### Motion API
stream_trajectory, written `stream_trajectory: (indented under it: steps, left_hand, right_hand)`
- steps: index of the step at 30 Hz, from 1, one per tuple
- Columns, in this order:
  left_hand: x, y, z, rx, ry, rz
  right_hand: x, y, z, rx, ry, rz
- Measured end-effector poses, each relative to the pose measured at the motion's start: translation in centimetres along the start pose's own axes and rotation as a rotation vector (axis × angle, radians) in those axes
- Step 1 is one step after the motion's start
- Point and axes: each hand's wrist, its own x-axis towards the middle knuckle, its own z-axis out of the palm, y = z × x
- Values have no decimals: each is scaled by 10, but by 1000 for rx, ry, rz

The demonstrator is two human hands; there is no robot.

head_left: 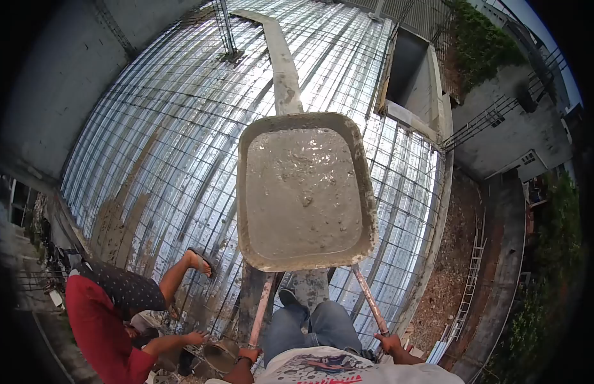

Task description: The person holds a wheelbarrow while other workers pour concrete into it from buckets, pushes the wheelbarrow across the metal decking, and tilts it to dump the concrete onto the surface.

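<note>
A wheelbarrow (306, 192) filled with wet grey concrete stands in front of me, its tray broad and caked along the rim. Two rusty reddish handles run back from it toward my body. On the left handle, my left hand (250, 354) is closed around the grip end. My right hand (389, 344) grips the end of the right handle. Both hands sit low, beside my jeans and printed white shirt. The wheel is hidden under the tray.
Corrugated metal decking with a rebar grid (188, 141) spreads ahead. A narrow plank (284, 70) leads away beyond the tray. At left a co-worker in a red shirt (102, 326) bends near a bucket (220, 355). A rectangular opening (409, 64) lies far right; a ladder (469, 288) is below the slab edge.
</note>
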Motion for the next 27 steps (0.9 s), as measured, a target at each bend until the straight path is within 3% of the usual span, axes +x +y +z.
stream_trajectory:
  steps: [1,3,5,8,11,15,16,18,22,24,27]
  left_hand:
    - [-2,10,-14,-6,-5,18]
    - [26,27,-30,-246,10,-140]
    - [34,39,-44,-383,20,-247]
    - [44,78,-97,-351,75,-300]
    - [54,111,-154,-339,183,-219]
    - [99,145,-222,-187,259,-213]
    - [104,145,-231,-177,225,-210]
    - [105,177,-277,-282,93,-274]
    - [106,236,-374,-454,67,-360]
    - [53,300,-477,-577,12,-348]
    - [57,334,-552,-511,211,-402]
  right_hand:
    - [1,-20,-12,-8,-19,6]
    - [9,-59,-35,-16,-50,16]
    - [48,-59,-37,12,-70,-14]
    - [78,-122,-64,-22,-39,-53]
    - [114,-175,-77,-95,-66,45]
    - [131,-276,-114,-30,-85,-56]
    - [149,-287,-116,-39,-67,58]
    - [167,-327,-138,-22,-64,29]
    - [196,-414,-178,3,-94,-15]
    - [201,-475,-201,-26,-84,-74]
    - [227,-541,-212,38,-101,-35]
